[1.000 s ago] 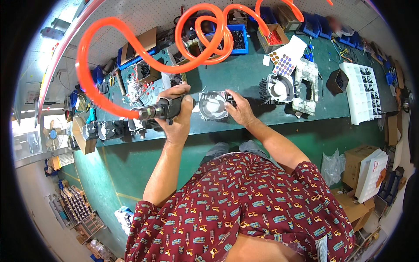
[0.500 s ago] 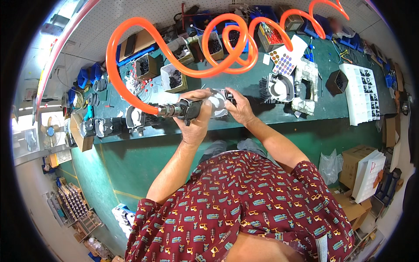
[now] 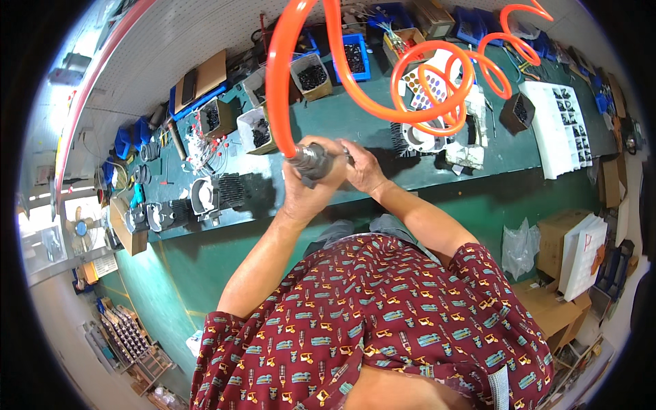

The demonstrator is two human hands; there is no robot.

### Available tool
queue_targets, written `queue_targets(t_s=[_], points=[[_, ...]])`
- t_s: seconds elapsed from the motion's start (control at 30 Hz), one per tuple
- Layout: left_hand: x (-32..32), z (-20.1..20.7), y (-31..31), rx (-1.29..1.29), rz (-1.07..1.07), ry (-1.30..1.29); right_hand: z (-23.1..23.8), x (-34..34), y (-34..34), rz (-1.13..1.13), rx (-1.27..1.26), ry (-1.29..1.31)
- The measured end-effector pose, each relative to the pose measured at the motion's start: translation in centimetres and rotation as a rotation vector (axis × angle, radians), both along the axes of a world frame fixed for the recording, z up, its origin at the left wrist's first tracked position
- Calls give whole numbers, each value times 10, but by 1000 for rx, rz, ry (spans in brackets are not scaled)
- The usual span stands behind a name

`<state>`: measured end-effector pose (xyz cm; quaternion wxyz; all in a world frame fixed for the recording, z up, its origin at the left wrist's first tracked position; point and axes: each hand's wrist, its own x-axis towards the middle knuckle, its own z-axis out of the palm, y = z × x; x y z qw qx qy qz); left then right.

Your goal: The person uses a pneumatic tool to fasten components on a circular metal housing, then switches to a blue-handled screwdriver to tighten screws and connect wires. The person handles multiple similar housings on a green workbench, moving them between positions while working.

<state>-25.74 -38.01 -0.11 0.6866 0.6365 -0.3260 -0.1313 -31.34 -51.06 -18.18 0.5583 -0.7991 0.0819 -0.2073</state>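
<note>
My left hand (image 3: 316,186) is closed around a dark air tool (image 3: 316,164), with a metal coupling at its near end. An orange coiled hose (image 3: 279,89) runs up from that coupling. My right hand (image 3: 365,169) is right beside the left, its fingers bent in towards the tool's far side. Something small and dark shows at those fingertips, too little of it to name. Both hands are above the green bench's (image 3: 263,195) front part. What lies under them is hidden. To their left, a finned metal housing (image 3: 205,196) stands on the bench.
More finned housings stand at the bench's left end and behind the hose (image 3: 408,140). Boxes of small black parts (image 3: 311,76) line the back. A white foam tray (image 3: 557,126) with dark parts lies on the right, beside an open dark box (image 3: 517,113).
The air tool has tipped more upright in my left hand, and its hose has swung right. My hands have drawn together; the pale metal piece between them is now hidden.
</note>
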Motion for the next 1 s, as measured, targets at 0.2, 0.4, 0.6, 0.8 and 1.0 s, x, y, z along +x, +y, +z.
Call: queue_targets(t_s=[0.2, 0.4, 0.6, 0.8, 1.0], points=[[1, 1, -1, 65, -17, 41, 4, -4, -2, -10, -76, 54], [-3, 0, 1, 5, 111, 73, 7, -3, 2, 18, -46, 96], [-4, 26, -2, 60, 309, -78, 10, -4, 0, 10, -74, 80], [15, 66, -27, -130, 231, -89, 31, -37, -19, -125, -96, -34], [-2, 58, -86, -289, 140, 28, 91, -112, -101, -512, -131, -208]])
